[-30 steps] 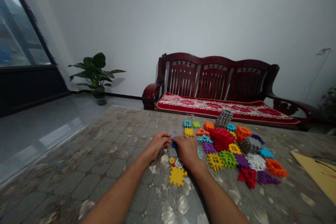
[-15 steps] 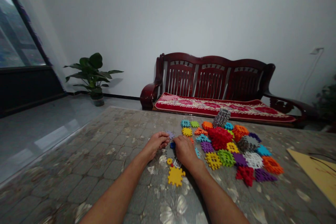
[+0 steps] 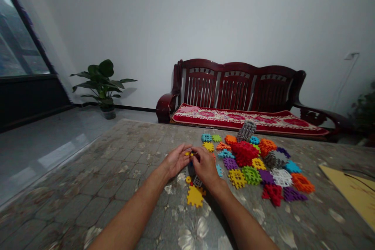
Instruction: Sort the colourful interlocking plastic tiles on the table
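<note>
Yellow bits [image 3: 187, 154], tiny ones, sit between the two hands, just above the middle of the worktop [image 3: 123, 175], well short of its left edge. The left hand [image 3: 175, 161] has its palm turned inward, its grip loosely curled beside the bits. The right hand [image 3: 206, 166] comes from the other side, back upward, its grip bent toward them. Whether either grip is clamped on a bit or merely resting against one, I cannot tell; the parts are too small. A dark blue piece [image 3: 191, 163] shows just below, partly hidden by the right hand.

Nearer the wearer lie a yellow ring [image 3: 188, 179], a small red bit [image 3: 191, 184], a white lattice piece [image 3: 197, 181] and a large yellow tile [image 3: 195, 196]. Toward the worktop's far edge, past the right hand, are a blue tile [image 3: 206, 137] and a light green tile [image 3: 216, 138], side by side.

Farther right spreads a heap of coloured pieces, with a red stack [image 3: 244, 153] amid it and a grey stack [image 3: 246, 131] close to the far edge. A tan board [image 3: 345, 191] lies toward the worktop's right side. Beyond the far edge stands a dark wooden bench [image 3: 234, 86].
</note>
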Tool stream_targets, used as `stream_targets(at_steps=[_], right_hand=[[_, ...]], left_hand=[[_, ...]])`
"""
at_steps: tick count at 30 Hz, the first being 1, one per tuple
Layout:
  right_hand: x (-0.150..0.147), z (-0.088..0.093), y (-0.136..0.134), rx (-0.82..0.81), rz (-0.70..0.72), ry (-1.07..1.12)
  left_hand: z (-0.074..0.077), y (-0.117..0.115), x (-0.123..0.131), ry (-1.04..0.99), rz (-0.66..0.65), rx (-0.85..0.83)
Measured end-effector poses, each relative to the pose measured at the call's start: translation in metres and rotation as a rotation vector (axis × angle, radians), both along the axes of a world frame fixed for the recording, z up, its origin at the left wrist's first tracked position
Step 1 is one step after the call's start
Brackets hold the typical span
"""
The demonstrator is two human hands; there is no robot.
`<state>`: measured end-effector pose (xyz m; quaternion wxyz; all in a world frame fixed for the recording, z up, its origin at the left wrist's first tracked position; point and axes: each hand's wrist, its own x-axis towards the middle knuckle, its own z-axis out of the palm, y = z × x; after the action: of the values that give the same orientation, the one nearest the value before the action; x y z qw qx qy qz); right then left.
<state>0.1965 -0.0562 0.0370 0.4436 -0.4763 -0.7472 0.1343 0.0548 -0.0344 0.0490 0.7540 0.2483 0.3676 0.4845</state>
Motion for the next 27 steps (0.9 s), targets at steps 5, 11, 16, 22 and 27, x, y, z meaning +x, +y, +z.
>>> stream_targets(at_steps=[5, 11, 16, 22, 27], right_hand=[[-0.002, 0.001, -0.006, -0.054, 0.051, -0.026], [0.0, 0.002, -0.007, -0.067, 0.066, 0.059], [0.003, 0.003, -0.001, -0.159, 0.018, 0.128], [0.012, 0.004, -0.001, -0.174, 0.086, 0.054], [0.015, 0.009, -0.004, -0.201, 0.093, 0.105]], left_hand=[[0.004, -0.004, 0.006, -0.07, -0.054, -0.054], [0.016, -0.012, 0.011, -0.064, -0.081, -0.03], [0.026, -0.022, 0.019, -0.042, -0.089, -0.017], [0.021, -0.028, 0.024, -0.051, -0.273, 0.074], [0.028, -0.033, 0.025, -0.127, -0.261, 0.095]])
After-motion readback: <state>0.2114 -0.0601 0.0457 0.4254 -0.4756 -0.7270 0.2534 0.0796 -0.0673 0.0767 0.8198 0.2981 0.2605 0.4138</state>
